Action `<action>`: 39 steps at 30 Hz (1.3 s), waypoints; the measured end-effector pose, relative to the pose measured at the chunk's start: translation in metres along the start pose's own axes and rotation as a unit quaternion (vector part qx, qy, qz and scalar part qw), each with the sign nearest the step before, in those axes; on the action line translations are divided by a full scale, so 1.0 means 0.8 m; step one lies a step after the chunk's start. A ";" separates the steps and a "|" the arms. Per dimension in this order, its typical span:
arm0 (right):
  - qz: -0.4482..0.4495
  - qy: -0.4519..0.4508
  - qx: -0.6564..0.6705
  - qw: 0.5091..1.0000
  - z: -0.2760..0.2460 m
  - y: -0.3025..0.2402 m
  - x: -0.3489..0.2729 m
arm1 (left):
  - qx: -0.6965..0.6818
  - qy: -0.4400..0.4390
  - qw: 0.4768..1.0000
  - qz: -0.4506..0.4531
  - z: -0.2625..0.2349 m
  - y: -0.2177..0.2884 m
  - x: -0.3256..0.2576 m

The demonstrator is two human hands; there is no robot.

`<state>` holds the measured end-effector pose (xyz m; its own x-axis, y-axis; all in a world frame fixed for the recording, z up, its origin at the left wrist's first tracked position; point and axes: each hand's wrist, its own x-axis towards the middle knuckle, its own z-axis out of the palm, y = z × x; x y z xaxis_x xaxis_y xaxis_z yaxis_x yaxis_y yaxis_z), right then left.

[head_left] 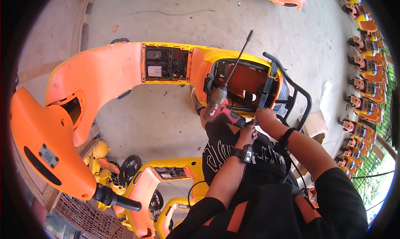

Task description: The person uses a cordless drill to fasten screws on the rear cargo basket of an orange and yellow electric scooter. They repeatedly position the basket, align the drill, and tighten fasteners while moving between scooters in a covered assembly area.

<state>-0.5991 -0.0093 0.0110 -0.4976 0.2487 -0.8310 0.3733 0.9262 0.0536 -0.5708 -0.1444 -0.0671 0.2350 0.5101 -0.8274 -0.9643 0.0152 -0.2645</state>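
The left hand (248, 134) is closed around the grip of a red and black cordless drill (221, 107), which points toward eleven o'clock, its long driver shaft (241, 57) running up toward one o'clock across the open rear of the scooter body. The right hand (265, 115), just at two o'clock from the left, rests with curled fingers on the lower edge of the orange and yellow scooter body (125, 68); whether it pinches a small part there cannot be told. Both wrists carry dark bands.

The drill looks dense and rigid, its weight at the battery end, so the pistol grip is the sound place to hold it; the thin shaft would likely flex if pushed sideways. The scooter's plastic panels look stiff, smooth, and prone to scratching or cracking at screw holes, so the black rear grab rail (298, 93) at three o'clock seems the firmer hold.

Outward at nine o'clock, an opened compartment (166, 64) shows wiring. At seven o'clock lies the front fairing (46, 143) with a handlebar grip (121, 201). More orange scooters (362, 68) line the concrete floor (166, 22) at three o'clock.
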 end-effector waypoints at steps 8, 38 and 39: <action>0.035 0.046 0.050 0.997 0.010 -0.006 0.001 | 0.014 0.007 1.000 0.022 0.001 0.005 0.000; 0.246 -0.005 0.946 0.211 0.094 0.000 -0.077 | 0.444 0.081 0.891 -0.057 0.053 0.071 -0.182; 0.251 -0.009 0.946 0.205 0.091 -0.001 -0.077 | 0.461 0.091 0.881 -0.047 0.056 0.076 -0.187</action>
<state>-0.5119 -0.0461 0.0216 -0.0270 0.1619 -0.9864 0.0184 -0.9865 -0.1625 -0.6701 -0.1812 0.0631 0.2530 0.3238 -0.9117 -0.6092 0.7853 0.1099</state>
